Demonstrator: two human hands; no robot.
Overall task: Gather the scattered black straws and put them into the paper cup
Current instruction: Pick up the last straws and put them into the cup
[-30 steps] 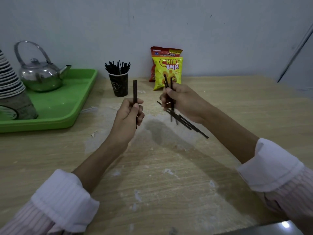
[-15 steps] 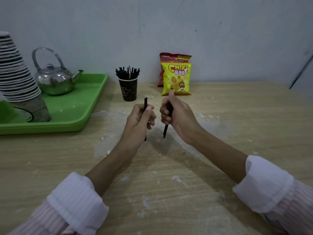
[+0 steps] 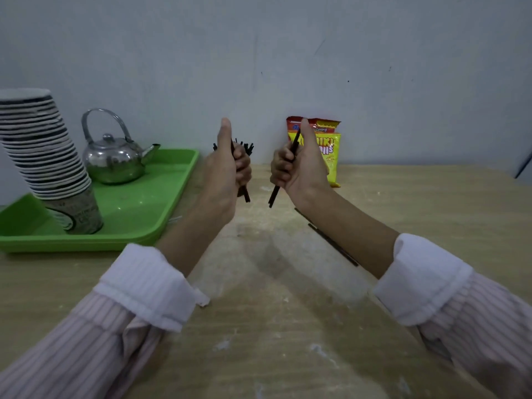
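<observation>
Nearest you, the bare counter (image 3: 273, 326) shows only your two sleeves and some pale scuffs; no straws lie there. A little farther, loose black straws (image 3: 334, 244) rest on the counter under your right forearm, which crosses them and hides their far ends, so you cannot count them. These remain to be gathered.

Beyond that, your left hand (image 3: 227, 171) has its fingers (image 3: 243, 168) curled tight round a straw whose lower tip (image 3: 247, 197) pokes out below the fist. Your right hand (image 3: 299, 165) is likewise clamped on a straw (image 3: 275, 195) that runs slanted through the fist. Whether either fist holds more than one is hard to tell.

Farthest, the paper cup sits behind your left hand and is almost wholly hidden; only the tips of the straws already in it (image 3: 249, 146) show above the knuckles. So the job looks well along: a bunch is in, two handfuls are raised near the cup, and the counter strays are left.
</observation>
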